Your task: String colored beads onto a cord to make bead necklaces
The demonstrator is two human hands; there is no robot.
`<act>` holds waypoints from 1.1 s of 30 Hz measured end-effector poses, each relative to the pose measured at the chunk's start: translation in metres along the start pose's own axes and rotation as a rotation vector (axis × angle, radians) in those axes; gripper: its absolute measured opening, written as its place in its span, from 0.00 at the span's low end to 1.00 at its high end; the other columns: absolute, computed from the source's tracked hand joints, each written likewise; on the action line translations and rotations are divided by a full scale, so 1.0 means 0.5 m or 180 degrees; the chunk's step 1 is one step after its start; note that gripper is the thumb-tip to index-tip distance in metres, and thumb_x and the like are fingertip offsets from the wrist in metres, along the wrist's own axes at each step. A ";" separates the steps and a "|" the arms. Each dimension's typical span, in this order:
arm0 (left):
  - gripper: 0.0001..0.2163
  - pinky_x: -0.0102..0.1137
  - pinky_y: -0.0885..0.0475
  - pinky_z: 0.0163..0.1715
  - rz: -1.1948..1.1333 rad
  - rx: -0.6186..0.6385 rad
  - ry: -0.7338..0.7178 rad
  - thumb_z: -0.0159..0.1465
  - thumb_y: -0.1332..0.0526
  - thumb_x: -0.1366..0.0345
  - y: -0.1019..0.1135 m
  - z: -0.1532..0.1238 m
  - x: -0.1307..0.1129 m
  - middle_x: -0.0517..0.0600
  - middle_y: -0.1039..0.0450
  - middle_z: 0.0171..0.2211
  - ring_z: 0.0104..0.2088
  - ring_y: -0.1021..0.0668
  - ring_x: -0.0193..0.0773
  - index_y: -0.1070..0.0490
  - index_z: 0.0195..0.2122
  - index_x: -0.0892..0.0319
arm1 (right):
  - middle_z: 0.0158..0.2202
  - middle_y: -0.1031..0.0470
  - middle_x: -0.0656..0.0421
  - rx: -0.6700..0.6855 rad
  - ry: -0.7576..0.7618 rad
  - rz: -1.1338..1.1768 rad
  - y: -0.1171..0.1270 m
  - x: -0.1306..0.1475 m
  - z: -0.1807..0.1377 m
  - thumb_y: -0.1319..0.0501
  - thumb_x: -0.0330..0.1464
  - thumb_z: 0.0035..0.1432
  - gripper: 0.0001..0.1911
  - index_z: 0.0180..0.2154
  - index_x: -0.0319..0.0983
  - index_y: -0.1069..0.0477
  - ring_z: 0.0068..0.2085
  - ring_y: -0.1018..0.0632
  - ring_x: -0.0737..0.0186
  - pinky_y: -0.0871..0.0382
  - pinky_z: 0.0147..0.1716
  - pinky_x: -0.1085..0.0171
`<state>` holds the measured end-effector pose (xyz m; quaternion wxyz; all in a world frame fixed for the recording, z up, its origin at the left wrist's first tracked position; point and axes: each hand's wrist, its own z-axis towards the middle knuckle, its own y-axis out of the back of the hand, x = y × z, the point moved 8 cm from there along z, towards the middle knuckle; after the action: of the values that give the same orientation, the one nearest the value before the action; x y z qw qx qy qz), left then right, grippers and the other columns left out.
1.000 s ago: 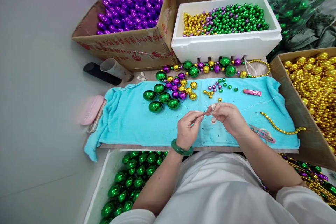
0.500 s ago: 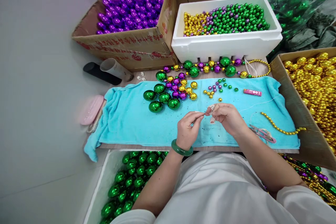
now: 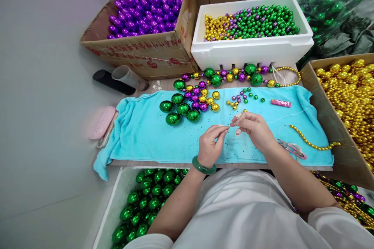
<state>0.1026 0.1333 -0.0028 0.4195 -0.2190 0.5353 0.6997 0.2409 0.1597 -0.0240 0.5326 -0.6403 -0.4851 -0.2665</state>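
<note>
My left hand (image 3: 212, 142), with a green bangle (image 3: 203, 165) at the wrist, pinches the thin white thread (image 3: 288, 114) between thumb and forefinger. Close beside it, my right hand (image 3: 253, 127) is closed in a pinch on the same thread, its fingertips near the left ones. Fine detail between the fingertips is too small to make out. The thread trails rightward across the blue towel (image 3: 140, 136). Just beyond the hands lie small loose gold beads (image 3: 233, 104), purple beads (image 3: 239, 97) and green beads (image 3: 255, 96). Large green beads (image 3: 183, 109) lie farther left.
A finished bead string (image 3: 216, 80) lies along the back, before a white foam box (image 3: 251, 50). Cartons of purple beads (image 3: 146, 11) and gold beads (image 3: 350, 97) flank it. Scissors (image 3: 292, 148), a gold bead strand (image 3: 312, 142) and a pink packet (image 3: 281, 103) rest on the towel's right.
My left hand has shifted slightly right. My right hand has moved a little, its fingers raised slightly, and the fingertips still face each other. The things on the towel stay in place.
</note>
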 end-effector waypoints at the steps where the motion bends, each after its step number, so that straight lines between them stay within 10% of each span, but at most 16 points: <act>1: 0.08 0.32 0.28 0.42 0.0038 0.0001 -0.0017 0.63 0.42 0.67 0.000 0.000 -0.001 0.50 0.22 0.35 0.38 0.22 0.36 0.23 0.38 0.56 | 0.27 0.30 0.58 -0.0064 0.0096 -0.0190 0.003 0.004 -0.001 0.35 0.31 0.43 0.08 0.18 0.38 0.31 0.36 0.27 0.61 0.32 0.27 0.66; 10: 0.10 0.33 0.28 0.44 0.0812 -0.0018 -0.0588 0.65 0.45 0.71 -0.001 -0.008 -0.012 0.52 0.22 0.38 0.41 0.23 0.37 0.26 0.43 0.59 | 0.31 0.32 0.58 -0.0345 0.0862 -0.1579 0.020 0.029 -0.006 0.40 0.32 0.50 0.05 0.24 0.39 0.32 0.32 0.29 0.64 0.35 0.22 0.68; 18: 0.12 0.32 0.29 0.39 0.1680 0.0023 -0.1101 0.65 0.48 0.74 -0.018 -0.011 -0.040 0.52 0.24 0.36 0.37 0.25 0.38 0.27 0.44 0.61 | 0.15 0.38 0.65 -0.0703 0.0571 -0.1266 0.049 -0.007 0.022 0.43 0.30 0.45 0.07 0.18 0.38 0.34 0.20 0.37 0.70 0.44 0.20 0.68; 25: 0.12 0.33 0.31 0.37 0.1915 0.0408 -0.1089 0.64 0.49 0.75 -0.042 -0.006 -0.028 0.52 0.24 0.38 0.35 0.27 0.39 0.27 0.41 0.60 | 0.26 0.28 0.60 -0.1074 0.0424 -0.0425 0.087 -0.008 0.039 0.36 0.35 0.43 0.08 0.24 0.37 0.29 0.27 0.29 0.67 0.45 0.17 0.70; 33: 0.11 0.34 0.31 0.37 0.2218 0.0684 -0.0687 0.64 0.47 0.73 -0.013 0.011 0.041 0.52 0.26 0.34 0.35 0.28 0.41 0.26 0.40 0.59 | 0.17 0.38 0.66 -0.1430 0.0799 0.0543 0.274 0.115 -0.001 0.35 0.32 0.45 0.08 0.28 0.39 0.33 0.18 0.33 0.71 0.46 0.13 0.72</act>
<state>0.0975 0.1461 -0.0202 0.2310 0.0964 0.6007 0.7593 0.3873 0.1839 -0.0324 0.4536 -0.7430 -0.2883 -0.3989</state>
